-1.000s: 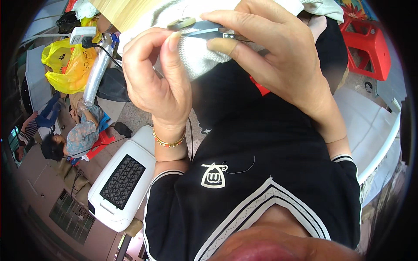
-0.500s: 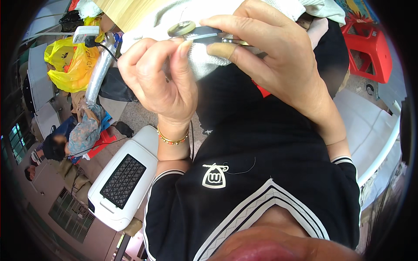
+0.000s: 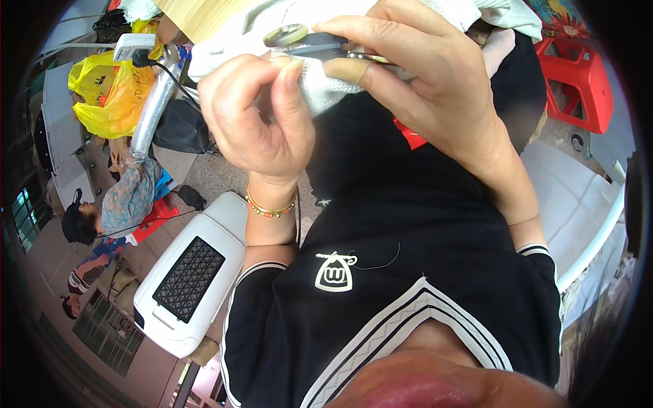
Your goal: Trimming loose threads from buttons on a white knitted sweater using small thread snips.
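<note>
My right hand [image 3: 435,75] grips a pair of small dark-bladed thread snips [image 3: 320,49] between thumb and fingers; a tan covering wraps the thumb tip. The blades point left, close under a round olive-grey button [image 3: 286,35]. The thumb and forefinger of my left hand [image 3: 262,119] pinch together just below the button, at the edge of a white knit garment [image 3: 330,92]. Its folds lie behind both hands and over my lap. The exact spot inside the left pinch is hidden, and any thread there is too fine to make out.
A wooden tabletop [image 3: 197,17] is at the top. Left are a yellow plastic bag [image 3: 112,95], a white plug adapter [image 3: 134,47] with a black cable, and a white padded seat [image 3: 183,279]. A red stool [image 3: 578,85] stands right. Other people sit at far left.
My left hand has shifted slightly right. The snips have turned a little, their blades looking darker beneath the button. At far left, a seated person's head has moved.
</note>
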Available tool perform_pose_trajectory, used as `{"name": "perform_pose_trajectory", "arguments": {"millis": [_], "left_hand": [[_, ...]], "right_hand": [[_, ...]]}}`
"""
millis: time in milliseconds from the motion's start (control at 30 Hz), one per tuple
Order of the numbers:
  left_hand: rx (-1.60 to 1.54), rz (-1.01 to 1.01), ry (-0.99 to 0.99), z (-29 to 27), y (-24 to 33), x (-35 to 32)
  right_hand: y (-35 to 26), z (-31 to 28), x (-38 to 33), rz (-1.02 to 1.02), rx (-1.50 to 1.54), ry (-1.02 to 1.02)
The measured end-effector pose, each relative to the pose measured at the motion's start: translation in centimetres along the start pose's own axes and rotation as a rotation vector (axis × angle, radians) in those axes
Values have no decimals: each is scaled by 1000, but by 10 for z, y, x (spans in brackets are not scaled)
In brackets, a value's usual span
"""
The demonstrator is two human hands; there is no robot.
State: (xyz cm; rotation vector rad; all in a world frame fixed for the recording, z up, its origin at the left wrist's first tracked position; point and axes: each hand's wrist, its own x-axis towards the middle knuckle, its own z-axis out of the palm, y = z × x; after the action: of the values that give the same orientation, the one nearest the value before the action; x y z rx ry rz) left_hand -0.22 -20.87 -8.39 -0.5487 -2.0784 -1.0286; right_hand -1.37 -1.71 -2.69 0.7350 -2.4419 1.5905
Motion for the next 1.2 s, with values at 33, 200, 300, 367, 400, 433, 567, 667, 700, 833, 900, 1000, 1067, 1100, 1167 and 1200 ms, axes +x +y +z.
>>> {"name": "perform_pose_trajectory", "arguments": {"millis": [33,200,300,367,400,433,567,667,700,833,900,1000,1067,1100,1167,1200], "left_hand": [[0,0,0,0,0,0],[76,98,-78,-3,4,5],[21,64,-109,-4,4,7],[-129,31,-50,-8,-2,4],[-198,-35,-21,-12,0,2],[-314,-103,25,-13,0,1],[-151,-57,-280,-32,-29,-4],[-138,-152,-343,-46,-40,-16],[-74,-178,-353,-48,-39,-17],[-287,-353,-271,-49,-39,-13],[-384,-367,-307,-54,-38,0],[-619,-449,-344,-69,-25,25],[-479,-598,-444,-92,0,50],[-628,-695,-463,-95,11,58],[-715,-723,-508,-97,31,67],[-787,-718,-491,-97,38,66]], "right_hand": [[0,0,0,0,0,0],[3,2,-1,-26,33,36],[4,1,1,-29,33,37],[8,1,0,-33,31,74],[10,1,0,-38,31,113],[12,-1,1,17,-20,108],[57,22,4,-350,816,339],[24,8,-1,385,368,20],[25,5,1,306,262,-23],[38,2,0,309,176,18],[39,-2,-1,206,118,16],[30,-18,-5,293,236,75],[12,-43,-2,339,398,218],[23,-45,-4,121,344,469],[22,-64,-5,52,257,448],[17,-74,-1,-16,167,419]]}}
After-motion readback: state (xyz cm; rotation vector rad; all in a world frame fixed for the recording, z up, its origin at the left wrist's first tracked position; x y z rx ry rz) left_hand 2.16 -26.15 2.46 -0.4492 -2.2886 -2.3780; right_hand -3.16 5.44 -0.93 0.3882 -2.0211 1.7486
